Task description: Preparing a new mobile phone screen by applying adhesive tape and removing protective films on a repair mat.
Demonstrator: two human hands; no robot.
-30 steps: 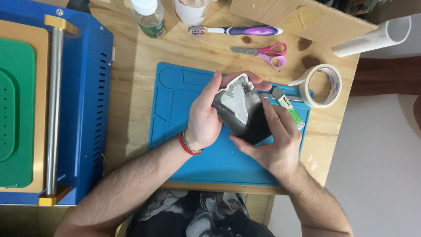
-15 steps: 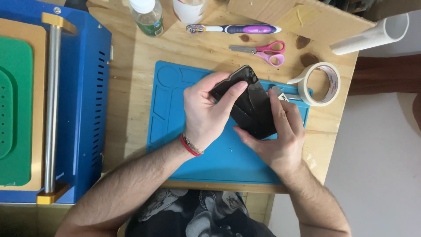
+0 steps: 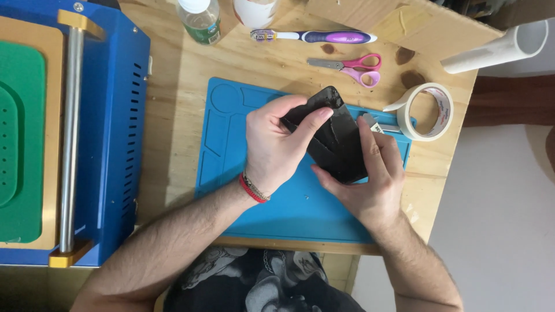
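While I watch through the head camera, both hands are clamped on a flat black slab (image 3: 334,138), phone-shaped, glossy, rounded corners, with pale crack-like lines across its face; I cannot tell if that face is glass or film. It sits tilted over the upper right part of the blue work mat (image 3: 272,208), raised by the fingers; whether its lower edge touches the mat I cannot tell. Left hand (image 3: 276,147) grips the slab's upper left edge, fingers curled over the top, thumb laid across the dark face; red cord bracelet (image 3: 253,188) on that wrist. Right hand (image 3: 364,179) closes on the lower right corner, fingers along the right edge, thumb under the bottom edge. Mat is soft-looking matte rubber with moulded compartments and a round recess, lying on a pale plywood table (image 3: 185,115). Just right of the slab a small tool tip (image 3: 370,122) pokes out, mostly hidden. Beyond: roll of cream masking tape (image 3: 429,111), pink-handled scissors (image 3: 352,65), purple-and-white toothbrush (image 3: 315,36), white plastic pipe (image 3: 500,47), clear bottle (image 3: 199,20). Far left, a blue metal machine (image 3: 110,133) with vent slots, steel rod, green pad.
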